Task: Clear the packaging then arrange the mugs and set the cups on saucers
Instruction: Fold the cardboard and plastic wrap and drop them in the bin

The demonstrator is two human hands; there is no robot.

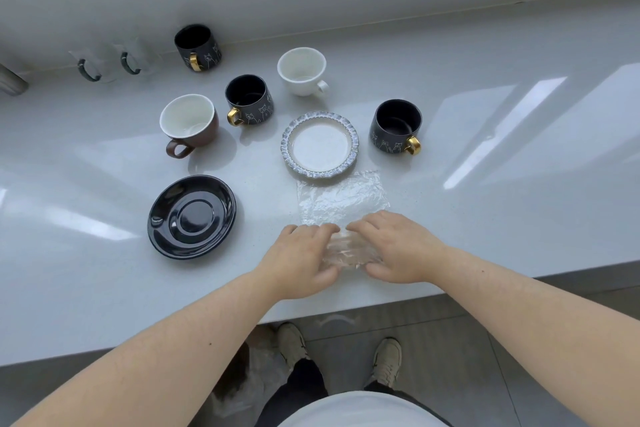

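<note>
Now both hands, the left hand (300,258) and right hand (394,246), press curled fingers onto a clear plastic wrapper (341,204) near the counter's (502,218) front edge, just before the ruffled saucer (319,146).

Crinkled clear plastic bag (341,199) lies flat, near end rolled, below the scalloped saucer (319,145).
</note>
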